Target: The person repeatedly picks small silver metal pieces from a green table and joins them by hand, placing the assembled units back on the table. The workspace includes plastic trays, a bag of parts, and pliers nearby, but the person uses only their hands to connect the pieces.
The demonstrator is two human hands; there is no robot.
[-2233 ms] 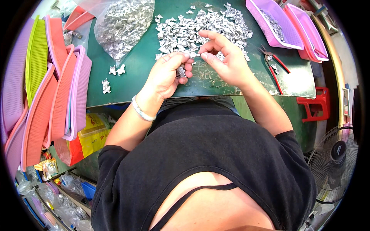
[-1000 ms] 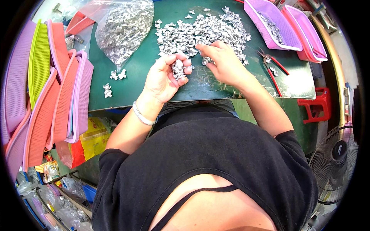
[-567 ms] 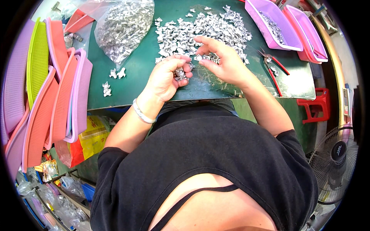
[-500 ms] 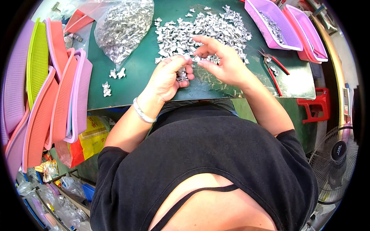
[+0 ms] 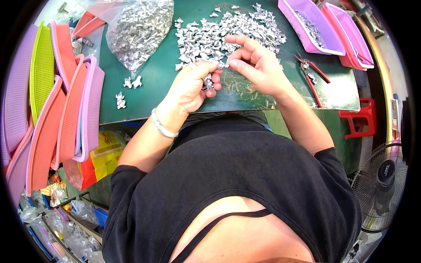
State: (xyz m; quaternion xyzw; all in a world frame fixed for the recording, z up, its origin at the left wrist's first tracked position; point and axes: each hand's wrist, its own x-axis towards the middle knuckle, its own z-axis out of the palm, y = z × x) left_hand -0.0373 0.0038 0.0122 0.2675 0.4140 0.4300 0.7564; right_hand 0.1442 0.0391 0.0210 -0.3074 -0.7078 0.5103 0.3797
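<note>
My left hand (image 5: 193, 85) is closed around several small silver metal castings (image 5: 208, 82), partly hidden by the curled fingers. At its thumb tip, another small silver casting (image 5: 222, 65) points toward my right hand. The thumb and forefinger of my right hand (image 5: 258, 68) nearly meet beside that piece, with the other fingers raised; what lies between the tips is too small to make out. Beyond both hands spreads a large pile of similar castings (image 5: 228, 33) on the green table (image 5: 153, 98). A few loose castings (image 5: 120, 101) lie left of my left hand.
A clear plastic bag (image 5: 138, 37) full of castings lies at the far left. Red-handled pliers (image 5: 312, 81) rest at right, below a purple basket (image 5: 302, 26) and pink basket (image 5: 346, 35). Stacked colourful baskets (image 5: 44, 101) line the left; a fan (image 5: 381, 179) stands at lower right.
My right hand has shifted slightly to the right and up, its thumb drawing back from the left thumb. My left hand stays nearly in place with its castings.
</note>
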